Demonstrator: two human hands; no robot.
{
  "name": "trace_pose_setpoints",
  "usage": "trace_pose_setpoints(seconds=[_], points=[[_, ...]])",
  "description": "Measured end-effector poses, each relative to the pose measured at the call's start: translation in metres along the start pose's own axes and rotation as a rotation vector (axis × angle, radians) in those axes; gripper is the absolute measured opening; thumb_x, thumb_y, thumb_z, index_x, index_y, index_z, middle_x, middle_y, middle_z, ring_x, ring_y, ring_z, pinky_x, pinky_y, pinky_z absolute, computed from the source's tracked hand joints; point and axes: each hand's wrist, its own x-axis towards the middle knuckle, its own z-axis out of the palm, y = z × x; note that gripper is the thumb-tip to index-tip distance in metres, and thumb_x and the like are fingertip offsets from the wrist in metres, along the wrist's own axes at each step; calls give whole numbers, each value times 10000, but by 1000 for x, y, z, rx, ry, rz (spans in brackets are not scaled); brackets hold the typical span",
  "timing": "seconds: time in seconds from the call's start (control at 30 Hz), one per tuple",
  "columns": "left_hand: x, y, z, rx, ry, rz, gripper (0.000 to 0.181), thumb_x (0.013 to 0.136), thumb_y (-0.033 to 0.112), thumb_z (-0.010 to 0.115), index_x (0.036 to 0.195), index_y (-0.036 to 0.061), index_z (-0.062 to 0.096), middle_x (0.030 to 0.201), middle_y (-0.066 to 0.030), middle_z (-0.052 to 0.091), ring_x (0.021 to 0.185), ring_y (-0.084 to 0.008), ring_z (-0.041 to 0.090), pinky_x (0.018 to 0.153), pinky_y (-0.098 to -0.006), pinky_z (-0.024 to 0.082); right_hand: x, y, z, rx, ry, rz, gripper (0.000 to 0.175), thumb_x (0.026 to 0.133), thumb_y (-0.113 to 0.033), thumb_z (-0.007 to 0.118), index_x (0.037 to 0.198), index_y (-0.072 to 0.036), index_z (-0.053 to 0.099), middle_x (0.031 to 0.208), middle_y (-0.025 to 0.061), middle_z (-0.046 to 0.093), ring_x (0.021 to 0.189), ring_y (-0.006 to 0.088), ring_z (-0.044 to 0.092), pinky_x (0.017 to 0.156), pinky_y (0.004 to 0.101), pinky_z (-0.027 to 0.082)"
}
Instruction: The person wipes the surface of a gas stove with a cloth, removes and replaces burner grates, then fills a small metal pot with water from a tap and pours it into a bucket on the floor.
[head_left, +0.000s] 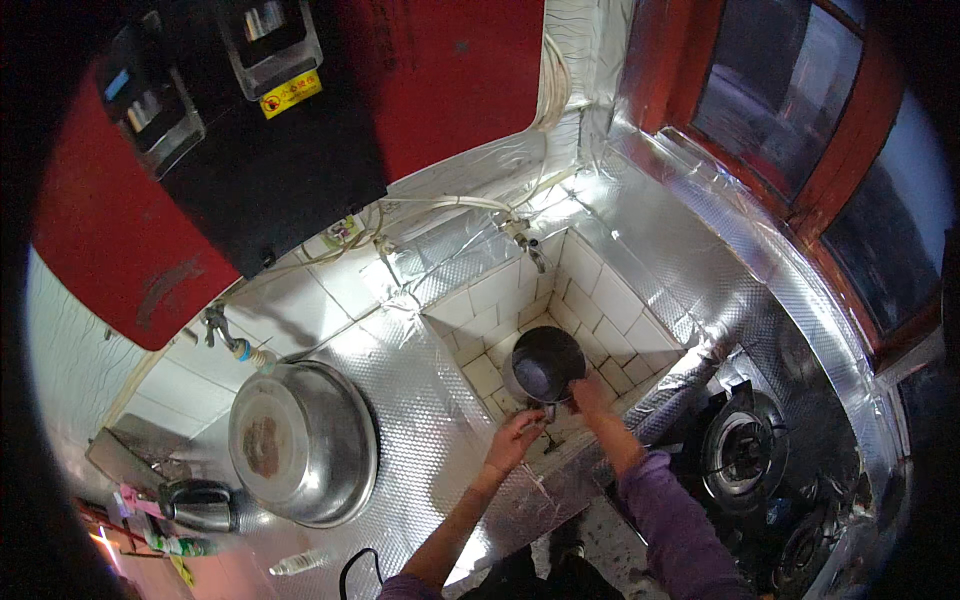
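A dark-bottomed metal pot (546, 366) is inside the white-tiled sink (604, 307), its mouth facing up towards me. My right hand (589, 396) grips the pot at its near right rim, the fingertips partly hidden. Beside a short handle-like part (550, 412) on the pot's near side is my left hand (517, 433), fingers bent. Whether those fingers close on that part is too small to tell. A metal tap (534, 253) juts from the wall above the sink's far corner, apart from the pot.
Left of the sink, a large metal basin (300, 442) lies upside down on the foil-covered counter (409, 420). A kettle (199, 506) and a clear plastic bottle (298, 562) are farther left. Gas burners (746, 450) occupy the right side. A red-and-black panel (457, 82) overhangs the wall.
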Motion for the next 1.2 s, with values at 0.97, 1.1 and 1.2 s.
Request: trace_pose_setpoints(seconds=[0.97, 1.1, 1.2], points=[[315, 129, -29, 1555, -568, 291, 262, 744, 173, 604, 990, 89, 577, 1019, -105, 512, 925, -290, 544, 779, -372, 473, 135, -92, 9, -162, 30, 1, 94, 802, -47, 447, 846, 30, 478, 612, 118, 546, 439, 189, 515, 371, 346, 444], [311, 133, -38, 1430, -589, 402, 261, 733, 174, 617, 970, 73, 574, 966, -114, 508, 878, -299, 555, 744, -381, 476, 134, -94, 6, -28, -12, -63, 92, 836, -63, 440, 887, -11, 496, 620, 87, 487, 443, 174, 452, 370, 298, 387], [311, 130, -39, 1380, -563, 430, 259, 733, 172, 616, 967, 68, 575, 962, -116, 508, 878, -301, 554, 738, -384, 474, 127, -102, 8, -19, 5, -64, 146, 832, -74, 439, 929, -9, 527, 628, 98, 525, 461, 168, 502, 360, 302, 419]])
